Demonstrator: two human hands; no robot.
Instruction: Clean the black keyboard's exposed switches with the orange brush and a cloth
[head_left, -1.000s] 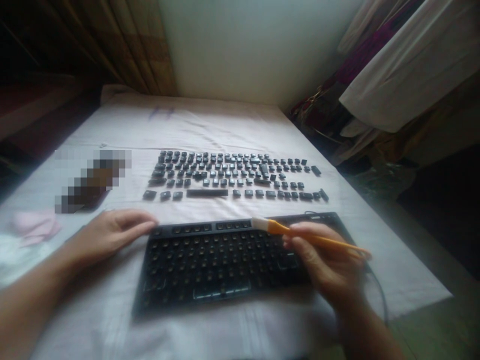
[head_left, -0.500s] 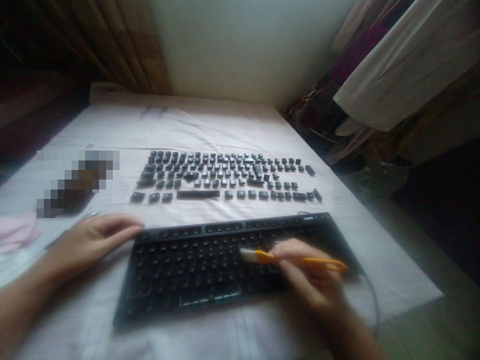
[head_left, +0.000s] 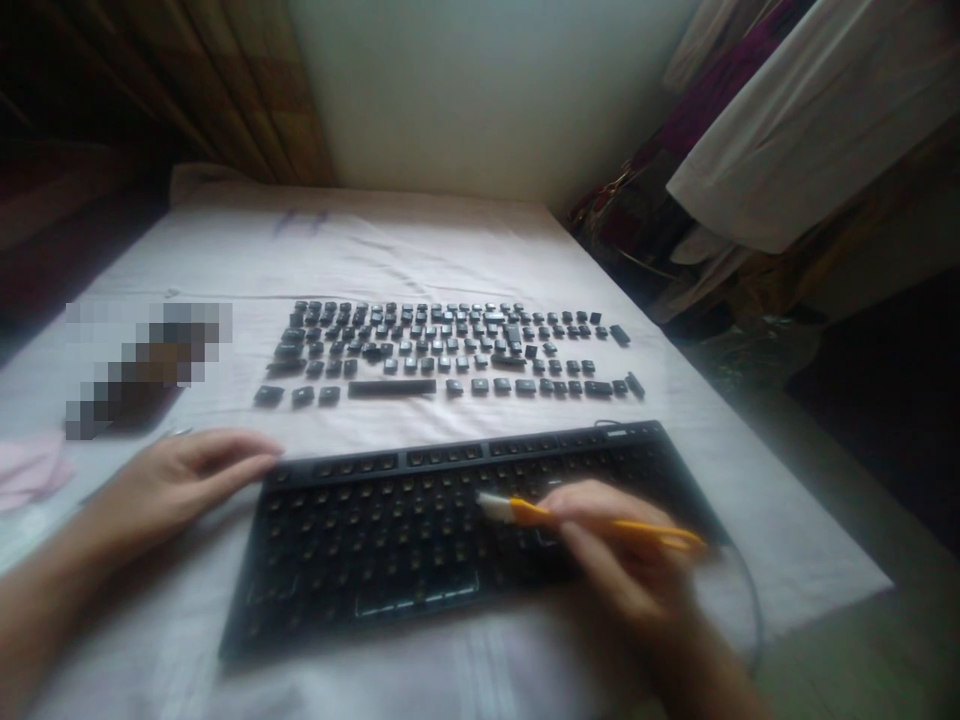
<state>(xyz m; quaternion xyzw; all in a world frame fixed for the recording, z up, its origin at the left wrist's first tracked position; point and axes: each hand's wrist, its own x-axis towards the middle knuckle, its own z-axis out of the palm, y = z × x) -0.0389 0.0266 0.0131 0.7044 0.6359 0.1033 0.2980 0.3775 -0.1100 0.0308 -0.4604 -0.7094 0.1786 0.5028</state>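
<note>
A black keyboard (head_left: 360, 535) with its keycaps off lies on the cloth in front of me, its bare key posts showing. At its upper left corner, my left hand (head_left: 199, 465) holds the edge with thumb and forefinger close together; the other fingers are partly hidden. My right hand (head_left: 615, 545) is closed around a small brush (head_left: 529, 512) with a yellow handle and pale bristles. The bristles point left, over the middle of the keyboard, and appear to touch the posts there. Beyond the keyboard, loose black keycaps (head_left: 391, 388) stand in rows.
A white cloth (head_left: 420, 245) covers the flat surface. To the left lie a blurred-out dark object (head_left: 142, 375) and some pink fabric (head_left: 34, 470). The keyboard's cable (head_left: 750, 600) curves down on the right. Clothes (head_left: 795, 150) hang at the upper right.
The view has shifted slightly. Both hands keep nearly the same places on and over the keyboard, and the brush has barely moved.
</note>
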